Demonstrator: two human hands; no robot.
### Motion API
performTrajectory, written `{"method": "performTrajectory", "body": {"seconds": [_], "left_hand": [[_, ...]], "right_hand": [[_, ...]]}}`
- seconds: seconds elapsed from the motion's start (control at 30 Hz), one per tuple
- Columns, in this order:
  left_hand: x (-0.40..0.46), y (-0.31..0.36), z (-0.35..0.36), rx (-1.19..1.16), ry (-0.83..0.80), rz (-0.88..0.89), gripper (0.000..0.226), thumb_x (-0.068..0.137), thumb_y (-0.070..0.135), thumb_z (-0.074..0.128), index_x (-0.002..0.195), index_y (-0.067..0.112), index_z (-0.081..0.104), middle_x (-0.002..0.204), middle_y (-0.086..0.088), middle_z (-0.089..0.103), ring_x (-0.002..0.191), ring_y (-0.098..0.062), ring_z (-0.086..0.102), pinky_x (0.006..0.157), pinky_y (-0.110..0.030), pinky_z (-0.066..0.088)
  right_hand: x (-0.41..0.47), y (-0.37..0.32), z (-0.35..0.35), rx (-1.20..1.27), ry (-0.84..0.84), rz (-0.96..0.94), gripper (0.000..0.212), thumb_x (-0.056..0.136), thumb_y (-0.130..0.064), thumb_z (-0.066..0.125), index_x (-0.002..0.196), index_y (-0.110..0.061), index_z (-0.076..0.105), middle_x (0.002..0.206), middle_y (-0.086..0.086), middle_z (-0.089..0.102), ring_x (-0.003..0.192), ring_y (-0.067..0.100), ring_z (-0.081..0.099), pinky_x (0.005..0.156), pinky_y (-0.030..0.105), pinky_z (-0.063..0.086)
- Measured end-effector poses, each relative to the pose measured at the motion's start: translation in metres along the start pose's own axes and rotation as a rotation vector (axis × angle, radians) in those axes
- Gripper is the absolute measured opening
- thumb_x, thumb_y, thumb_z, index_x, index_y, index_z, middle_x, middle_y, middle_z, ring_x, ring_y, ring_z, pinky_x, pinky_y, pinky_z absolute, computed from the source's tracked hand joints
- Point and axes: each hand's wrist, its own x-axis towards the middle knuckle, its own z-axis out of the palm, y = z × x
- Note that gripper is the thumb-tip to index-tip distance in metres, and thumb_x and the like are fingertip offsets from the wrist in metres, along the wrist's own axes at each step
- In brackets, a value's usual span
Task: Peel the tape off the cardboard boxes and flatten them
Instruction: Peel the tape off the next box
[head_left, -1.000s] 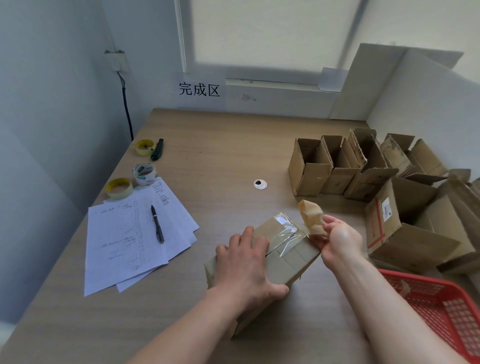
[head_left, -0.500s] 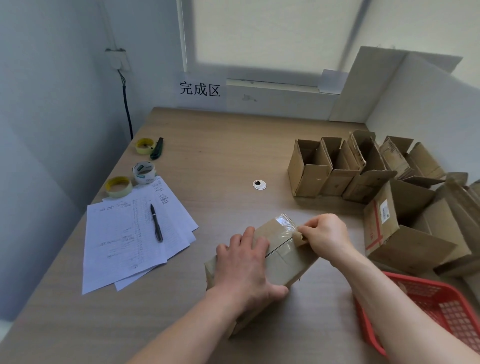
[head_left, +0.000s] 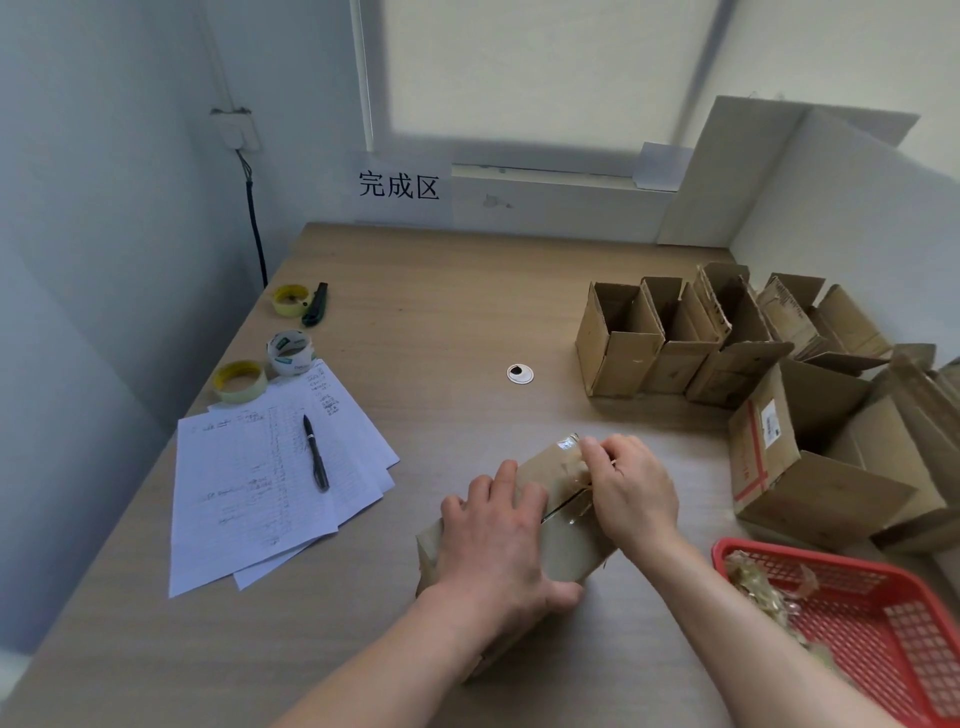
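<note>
Head view: left hand (head_left: 501, 540) presses the brown taped cardboard box (head_left: 563, 530) flat; right hand (head_left: 631, 491) pinches clear tape (head_left: 569, 457) at its far-right end, the box's long axis running near-left to far-right.

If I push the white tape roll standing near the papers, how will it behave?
The white tape roll looks tilted on edge, so a push would likely make it roll or tip flat. It seems light and hollow, probably sliding easily on the smooth table.

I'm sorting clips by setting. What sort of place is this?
Probably a packing or box-recycling workstation in an office corner. A row of opened cardboard boxes stands on the desk, tape rolls sit beside paper forms, and a red basket holds peeled tape.
</note>
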Motion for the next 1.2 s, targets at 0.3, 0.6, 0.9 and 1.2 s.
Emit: {"method": "performTrajectory", "body": {"seconds": [0.3, 0.6, 0.9, 1.2], "left_hand": [[-0.001, -0.002, 0.0, -0.005, -0.008, 0.001, 0.085, 0.05, 0.08, 0.048, 0.121, 0.035, 0.039, 0.15, 0.001, 0.024, 0.126, -0.027, 0.033, 0.092, -0.045, 0.032], [-0.003, 0.0, -0.003, 0.031, -0.024, 0.019, 0.083, 0.055, 0.076, 0.053, 0.123, 0.031, 0.038, 0.155, -0.005, 0.02, 0.127, -0.03, 0.032, 0.094, -0.045, 0.032], [-0.005, 0.0, -0.005, 0.038, -0.04, 0.018, 0.084, 0.057, 0.076, 0.056, 0.125, 0.029, 0.038, 0.158, -0.009, 0.019, 0.13, -0.031, 0.032, 0.096, -0.046, 0.031], [-0.01, 0.006, -0.002, 0.025, -0.014, 0.047, 0.086, 0.053, 0.076, 0.052, 0.126, 0.031, 0.039, 0.158, -0.006, 0.017, 0.13, -0.03, 0.03, 0.095, -0.045, 0.031]], "right_hand": [[0.038, -0.016, -0.01, -0.299, -0.199, 0.164, 0.046, 0.08, -0.059, 0.061, 0.095, -0.016, 0.057, 0.094, 0.002, 0.061, 0.099, 0.031, 0.058, 0.074, 0.036, 0.044], [0.024, -0.005, 0.012, -0.394, 0.037, -0.07, 0.032, 0.097, -0.03, 0.051, 0.075, -0.01, 0.061, 0.089, 0.012, 0.064, 0.089, 0.037, 0.059, 0.062, 0.033, 0.032], [0.017, -0.006, 0.019, -0.293, 0.092, -0.335, 0.025, 0.091, -0.01, 0.065, 0.068, 0.0, 0.06, 0.076, 0.017, 0.059, 0.068, 0.042, 0.057, 0.055, 0.043, 0.041], [0.025, 0.008, 0.008, 0.05, 0.077, 0.13, 0.027, 0.088, -0.047, 0.057, 0.087, -0.021, 0.066, 0.082, -0.003, 0.064, 0.087, 0.027, 0.059, 0.07, 0.033, 0.037]]}}
